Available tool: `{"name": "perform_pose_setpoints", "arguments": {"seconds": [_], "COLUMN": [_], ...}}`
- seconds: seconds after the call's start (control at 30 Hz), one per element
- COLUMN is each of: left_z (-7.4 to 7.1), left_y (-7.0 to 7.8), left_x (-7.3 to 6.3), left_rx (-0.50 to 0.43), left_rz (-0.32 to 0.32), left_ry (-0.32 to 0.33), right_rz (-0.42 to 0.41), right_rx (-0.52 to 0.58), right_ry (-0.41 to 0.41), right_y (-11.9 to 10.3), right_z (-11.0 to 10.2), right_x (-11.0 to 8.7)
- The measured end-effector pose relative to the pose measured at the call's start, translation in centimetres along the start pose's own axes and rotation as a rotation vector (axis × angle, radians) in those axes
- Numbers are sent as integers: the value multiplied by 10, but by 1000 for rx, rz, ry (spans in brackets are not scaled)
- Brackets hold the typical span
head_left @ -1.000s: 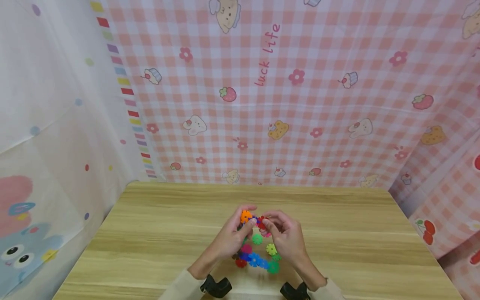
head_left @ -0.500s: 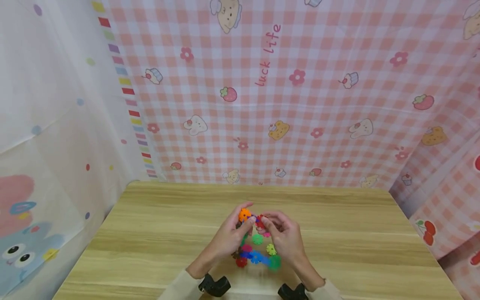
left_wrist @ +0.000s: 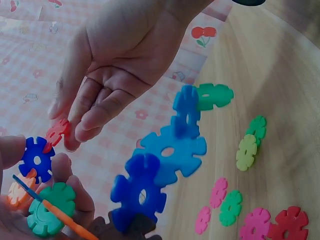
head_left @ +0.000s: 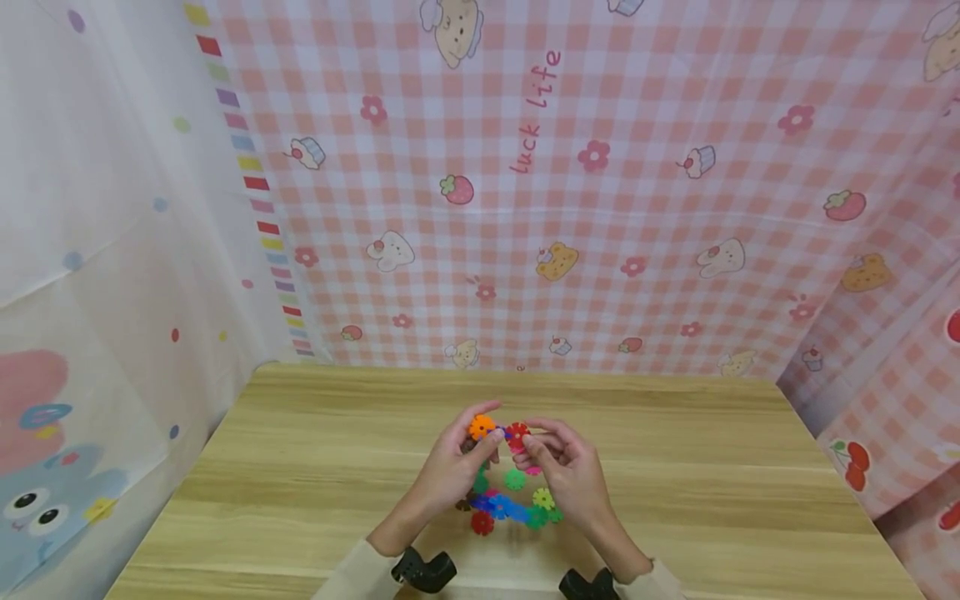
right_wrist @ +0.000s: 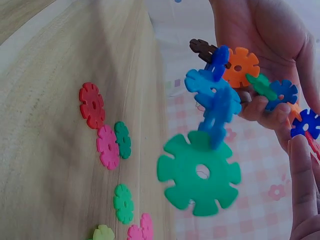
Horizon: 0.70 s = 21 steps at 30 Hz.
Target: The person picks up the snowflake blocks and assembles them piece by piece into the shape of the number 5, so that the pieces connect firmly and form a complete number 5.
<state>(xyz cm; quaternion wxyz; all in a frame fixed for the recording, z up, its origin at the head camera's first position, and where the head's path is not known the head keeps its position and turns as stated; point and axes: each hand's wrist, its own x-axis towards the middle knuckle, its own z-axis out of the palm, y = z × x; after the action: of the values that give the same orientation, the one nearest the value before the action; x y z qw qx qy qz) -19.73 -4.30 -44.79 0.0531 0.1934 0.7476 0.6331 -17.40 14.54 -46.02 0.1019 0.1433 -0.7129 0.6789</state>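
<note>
My left hand (head_left: pixel 448 471) holds a chain of notched plastic snowflake discs, pinching it near a dark blue disc (left_wrist: pixel 36 160). An orange disc (head_left: pixel 482 427) shows beside its fingers. Thumb and fingers of my right hand (head_left: pixel 576 477) pinch a red disc (head_left: pixel 517 437), whose edge meets the dark blue one; how deep it sits in the notch I cannot tell. The rest of the chain hangs below the left hand, through a brown disc (right_wrist: pixel 202 50) and several blue ones, such as a light blue disc (left_wrist: pixel 170 151), to a green disc (right_wrist: pixel 200 172) at its end.
Loose discs lie on the wooden table (head_left: pixel 315 467) beneath the hands: a red disc (right_wrist: pixel 91 105), a pink disc (right_wrist: pixel 108 147), a yellow-green disc (left_wrist: pixel 246 152), and several green and pink ones. A checked cloth (head_left: pixel 555 208) hangs behind the table.
My left hand has shifted slightly left and up, taking the orange disc and the hanging chain leftward. The red disc now shows its face more fully between the hands. The right hand has barely moved.
</note>
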Motion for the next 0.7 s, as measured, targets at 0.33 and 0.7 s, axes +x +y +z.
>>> {"name": "perform_pose_setpoints", "arguments": {"seconds": [0.33,0.7], "left_z": [-7,-17], "left_y": [1,-4], "left_x": [-1,0], "left_rx": [-24,-106], "left_rz": [-15,-34], "left_ry": [0,-9], "right_rz": [-1,121], "right_rx": [-52,-110], "right_ry": [-4,-26], "right_y": [2,17], "right_z": [-13,-38], "right_x": [3,11]}}
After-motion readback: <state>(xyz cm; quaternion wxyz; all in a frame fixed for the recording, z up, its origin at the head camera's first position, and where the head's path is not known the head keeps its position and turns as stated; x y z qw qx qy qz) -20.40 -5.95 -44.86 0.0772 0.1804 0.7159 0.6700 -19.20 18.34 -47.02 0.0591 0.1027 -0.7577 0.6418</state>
